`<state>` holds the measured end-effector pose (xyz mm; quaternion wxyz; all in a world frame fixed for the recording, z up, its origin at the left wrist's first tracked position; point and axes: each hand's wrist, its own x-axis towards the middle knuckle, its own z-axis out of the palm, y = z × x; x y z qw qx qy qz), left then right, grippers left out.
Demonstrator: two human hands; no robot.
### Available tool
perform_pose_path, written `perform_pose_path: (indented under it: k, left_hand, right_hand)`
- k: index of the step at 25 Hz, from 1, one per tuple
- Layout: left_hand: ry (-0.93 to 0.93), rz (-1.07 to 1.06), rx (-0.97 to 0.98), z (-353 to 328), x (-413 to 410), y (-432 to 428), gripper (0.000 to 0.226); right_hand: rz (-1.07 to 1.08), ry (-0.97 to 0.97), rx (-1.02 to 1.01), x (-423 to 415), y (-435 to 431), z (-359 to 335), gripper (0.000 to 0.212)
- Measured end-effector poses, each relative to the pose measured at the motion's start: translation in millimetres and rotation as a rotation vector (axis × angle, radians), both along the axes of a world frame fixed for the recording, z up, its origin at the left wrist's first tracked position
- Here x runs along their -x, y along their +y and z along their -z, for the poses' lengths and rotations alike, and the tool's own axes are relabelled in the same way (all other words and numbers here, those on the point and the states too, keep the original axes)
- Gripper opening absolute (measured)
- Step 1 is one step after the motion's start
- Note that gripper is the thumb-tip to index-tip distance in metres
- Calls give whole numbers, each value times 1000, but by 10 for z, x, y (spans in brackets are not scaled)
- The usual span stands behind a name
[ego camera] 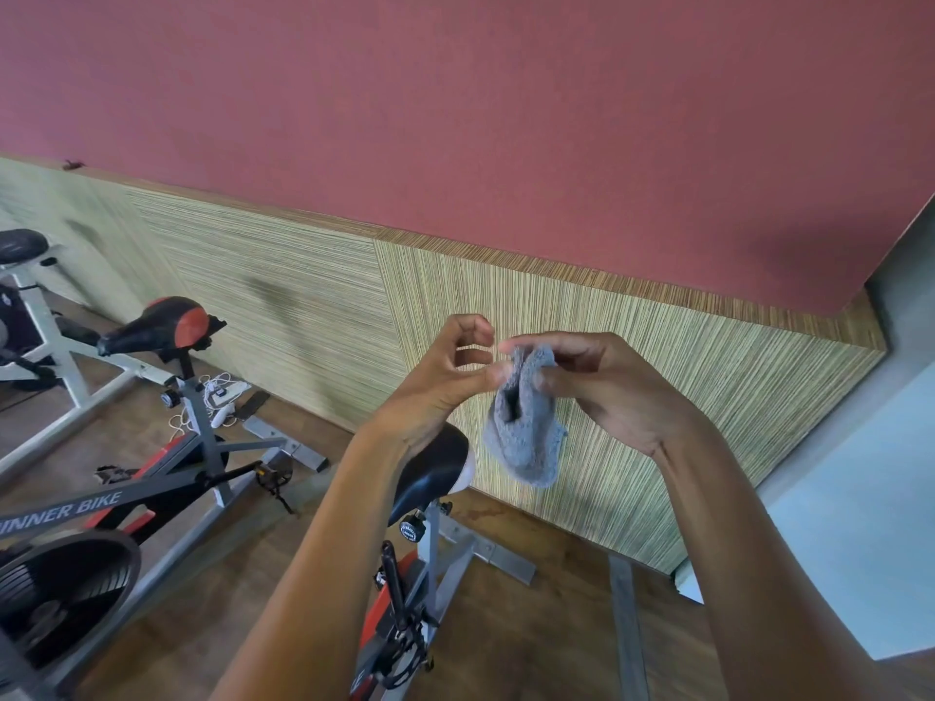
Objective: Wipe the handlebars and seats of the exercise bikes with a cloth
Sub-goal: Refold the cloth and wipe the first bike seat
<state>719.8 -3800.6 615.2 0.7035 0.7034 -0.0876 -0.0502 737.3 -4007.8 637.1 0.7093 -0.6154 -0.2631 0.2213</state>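
I hold the grey cloth [526, 432] pinched in the right hand [607, 387], the left hand [440, 382] curled at its edge, grip unclear; the black seat [435, 470] lies below, nearer the left.

Grey cloth [526, 427]. Dusky red upper wall [506, 118] over straw-green striped panelling [632, 397]. Black-and-red seat [162, 326] at left; black seat [430, 473] nearer; brown wood-grain floor [531, 624].

Three seats run along the wall [303, 306]: near seat [435, 473] low centre, middle seat [162, 326] to its left, far seat [20, 245] leftmost. Cloth [526, 427] hangs from right hand [607, 387], left hand [440, 382] just left, both above near seat. Cables [217, 397] on floor [531, 640] behind middle seat.
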Motion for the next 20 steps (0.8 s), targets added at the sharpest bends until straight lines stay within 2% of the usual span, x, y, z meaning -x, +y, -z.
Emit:
perform_pose_path:
  k: [2, 3, 5, 7, 11, 15, 17, 19, 20]
  left_hand:
    - [-4, -220, 55, 28, 37, -42, 46]
    - [21, -252, 150, 56, 50, -51, 46]
    - [30, -152, 258, 127, 76, -84, 54]
    - [-34, -90, 185, 171, 48, -140, 42]
    - [-66, -174, 107, 106, -47, -167, 22]
    - [-63, -165, 99, -32, -80, -60, 20]
    - [-46, -130, 68, -66, -93, -52, 29]
    - [90, -26, 127, -22, -60, -66, 35]
    - [160, 47, 162, 28, -27, -90, 29]
  right_hand:
    - [187, -85, 131, -8, 46, -26, 22]
    - [274, -126, 179, -13, 84, -35, 17]
    - [392, -141, 165, -21, 157, -36, 12]
    - [447, -106, 97, -50, 204, -48, 12]
    - [398, -70, 92, -165, 112, -114, 17]
    - [189, 2, 211, -243, 15, -206, 63]
    - [166, -36, 324, -276, 80, -289, 78]
    - [204, -63, 342, -324, 140, -390, 65]
    - [221, -61, 321, -346, 151, -431, 57]
